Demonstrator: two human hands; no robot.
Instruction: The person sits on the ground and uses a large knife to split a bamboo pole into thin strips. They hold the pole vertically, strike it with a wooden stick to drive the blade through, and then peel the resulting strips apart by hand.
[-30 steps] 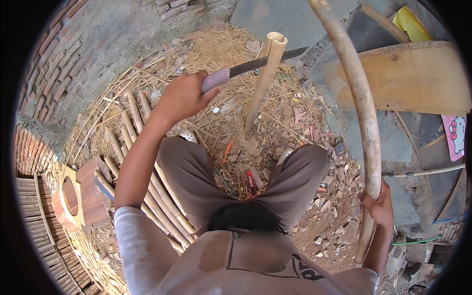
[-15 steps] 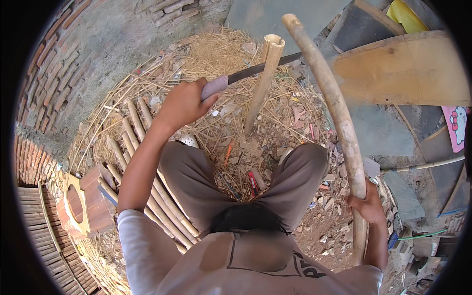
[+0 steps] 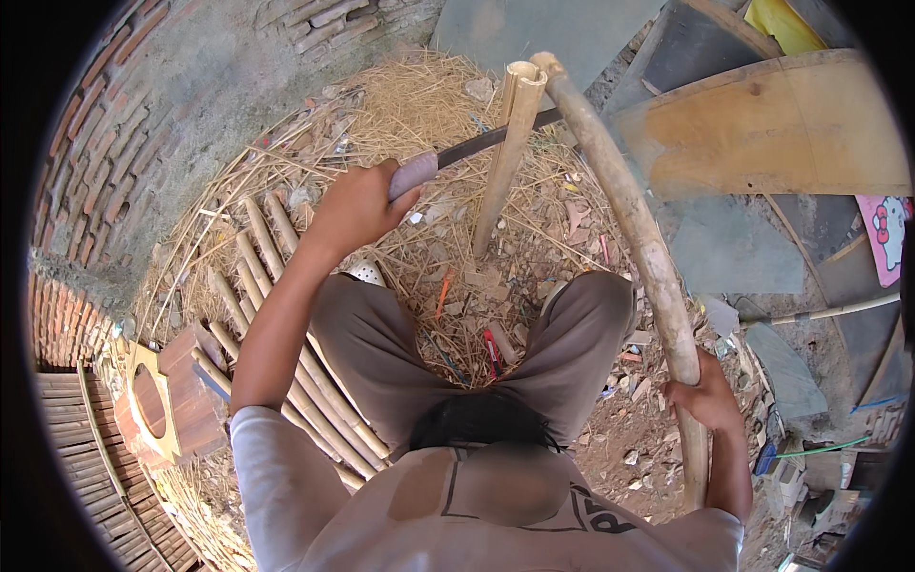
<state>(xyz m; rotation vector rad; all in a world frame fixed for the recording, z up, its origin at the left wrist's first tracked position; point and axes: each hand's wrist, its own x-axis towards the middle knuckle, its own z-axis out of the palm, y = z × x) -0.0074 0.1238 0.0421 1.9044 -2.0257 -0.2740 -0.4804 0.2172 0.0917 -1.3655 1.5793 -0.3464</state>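
Note:
My left hand is closed around the wrapped, greyish handle of a machete. Its dark blade runs away to the right and sits across the split in an upright bamboo pole, below the pole's open top. That pole stands on the littered ground in front of my knees. In my right hand is a thick, slightly curved wooden stick, gripped near its lower end. The stick's far end is beside the top of the bamboo, by the blade's tip; whether they touch I cannot tell.
Several cut bamboo poles lie at my left, near a brown board with a round hole. Straw and chips cover the ground. A red-handled tool lies between my legs. Large panels lie at the right; a brick wall stands left.
The stick's far end has come down and to the left, closer to the bamboo's top. My right hand has shifted slightly with it. My left hand keeps its grip on the machete.

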